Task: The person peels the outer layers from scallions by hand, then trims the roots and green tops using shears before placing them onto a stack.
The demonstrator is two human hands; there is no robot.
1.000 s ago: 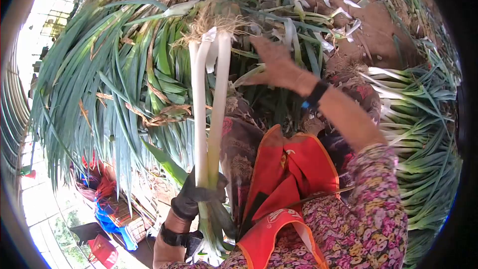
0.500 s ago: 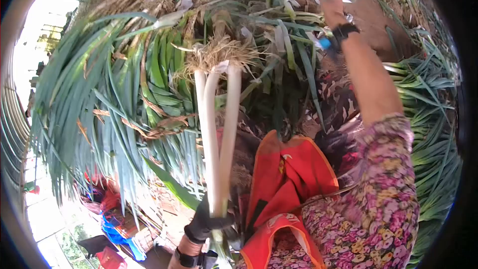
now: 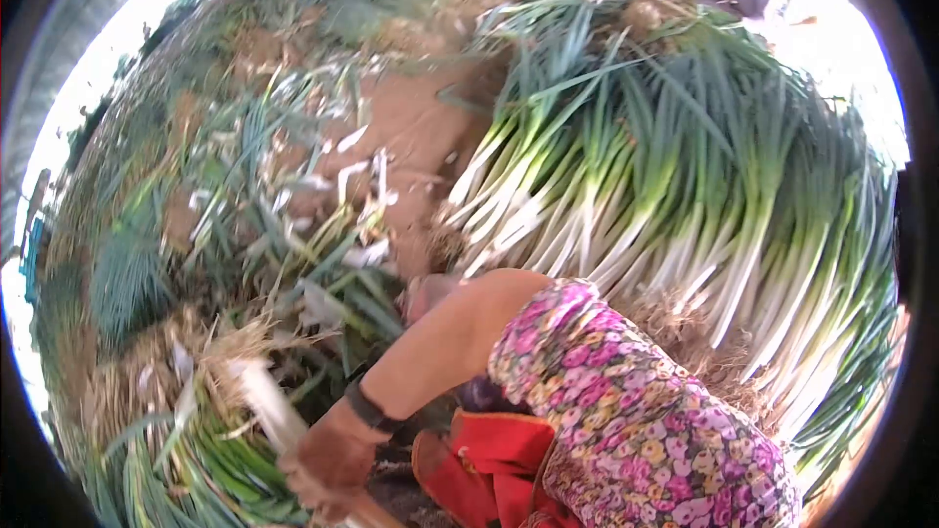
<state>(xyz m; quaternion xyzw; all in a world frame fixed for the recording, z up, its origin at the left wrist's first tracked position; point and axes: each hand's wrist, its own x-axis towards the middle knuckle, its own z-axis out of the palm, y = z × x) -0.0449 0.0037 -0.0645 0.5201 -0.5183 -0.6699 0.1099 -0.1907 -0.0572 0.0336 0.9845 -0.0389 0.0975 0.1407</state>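
Our right hand [image 3: 331, 458] has its grip closed on one white-stalked green onion [image 3: 266, 406]; the big stacked onion heap [image 3: 665, 196] looks done, while loose ones [image 3: 328, 284] remain.

The right hand [image 3: 328, 455] meets a white leek stalk [image 3: 266, 403], blurred, with a stacked leek pile [image 3: 685, 186] well apart.

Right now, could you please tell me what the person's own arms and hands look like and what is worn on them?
Only the right arm is in view. Its sleeve is floral cloth with pink, purple and yellow blossoms, and it ends near the elbow, leaving the forearm bare. A black wristband circles the wrist. The right hand has no glove. The left hand is out of view.
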